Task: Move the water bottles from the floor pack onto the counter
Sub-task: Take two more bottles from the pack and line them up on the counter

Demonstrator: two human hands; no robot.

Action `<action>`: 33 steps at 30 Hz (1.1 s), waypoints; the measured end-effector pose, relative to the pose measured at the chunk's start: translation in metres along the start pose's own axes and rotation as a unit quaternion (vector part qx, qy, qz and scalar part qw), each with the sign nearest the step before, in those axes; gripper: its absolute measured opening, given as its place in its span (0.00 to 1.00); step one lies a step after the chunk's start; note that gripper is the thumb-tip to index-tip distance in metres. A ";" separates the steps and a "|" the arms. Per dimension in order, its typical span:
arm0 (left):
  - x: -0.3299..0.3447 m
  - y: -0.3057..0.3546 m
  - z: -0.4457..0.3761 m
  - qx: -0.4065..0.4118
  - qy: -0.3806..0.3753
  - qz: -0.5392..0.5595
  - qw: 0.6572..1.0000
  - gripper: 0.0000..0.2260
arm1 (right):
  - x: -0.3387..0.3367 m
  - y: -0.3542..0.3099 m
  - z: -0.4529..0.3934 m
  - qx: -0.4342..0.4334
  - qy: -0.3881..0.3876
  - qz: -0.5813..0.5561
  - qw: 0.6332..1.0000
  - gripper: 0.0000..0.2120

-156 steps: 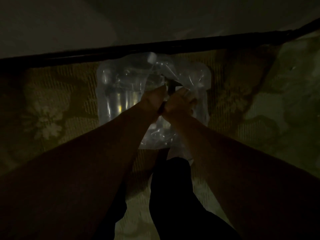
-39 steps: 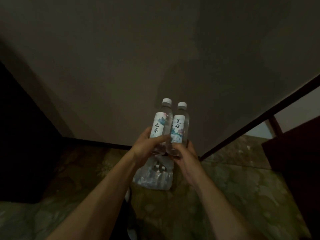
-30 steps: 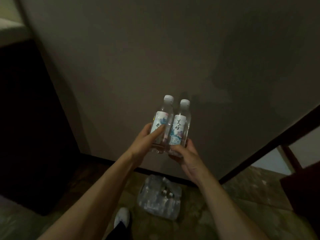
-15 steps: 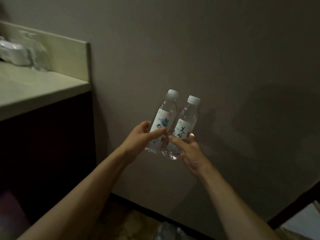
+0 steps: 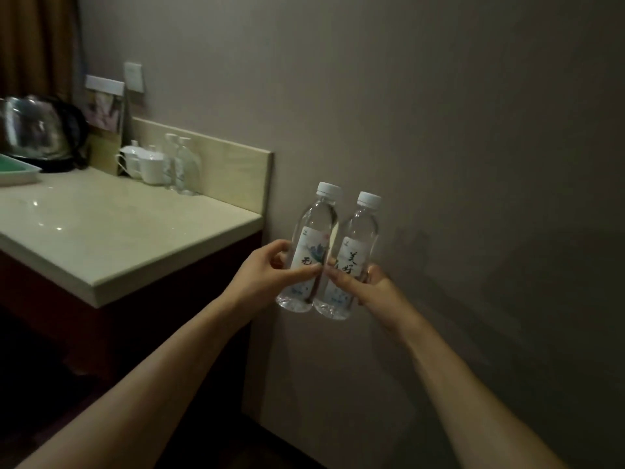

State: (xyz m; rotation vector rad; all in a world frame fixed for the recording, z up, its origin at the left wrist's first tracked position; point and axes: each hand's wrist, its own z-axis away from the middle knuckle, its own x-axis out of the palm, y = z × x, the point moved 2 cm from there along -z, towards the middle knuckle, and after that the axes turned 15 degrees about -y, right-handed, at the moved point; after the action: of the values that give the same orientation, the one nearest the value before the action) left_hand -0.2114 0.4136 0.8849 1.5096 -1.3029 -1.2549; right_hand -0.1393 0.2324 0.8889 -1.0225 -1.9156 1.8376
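Note:
I hold two clear water bottles with white caps and pale labels upright, side by side, in front of the wall. My left hand grips the left water bottle around its lower half. My right hand grips the right water bottle the same way. Both bottles hang in the air just right of the pale stone counter, a little below its top edge. The floor pack is out of view.
At the counter's back stand white cups and clear bottles against the backsplash. A dark kettle and a white tray sit at the far left. Dark cabinet fronts lie below the counter.
I have stood up from the pack with a bottle in each hand. My view has swung left and up, so the counter has come into view and the pack has dropped out.

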 end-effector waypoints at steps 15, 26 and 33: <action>-0.181 -0.020 0.067 -0.033 0.070 -0.031 0.997 0.17 | 0.154 -0.009 -0.135 0.009 0.011 -0.013 1.000 0.30; -0.273 -0.043 0.032 -0.052 0.139 -0.044 0.988 0.14 | 0.197 0.010 -0.245 -0.014 0.021 0.031 0.999 0.34; -0.325 -0.073 -0.019 -0.086 0.140 -0.040 0.986 0.16 | 0.201 0.034 -0.322 0.002 0.043 0.043 0.998 0.30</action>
State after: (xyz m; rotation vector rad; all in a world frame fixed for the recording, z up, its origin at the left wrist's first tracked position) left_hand -0.1744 0.7451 0.8813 1.5609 -0.9358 -1.1262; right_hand -0.0613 0.6036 0.8501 -1.1792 -1.8435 1.8104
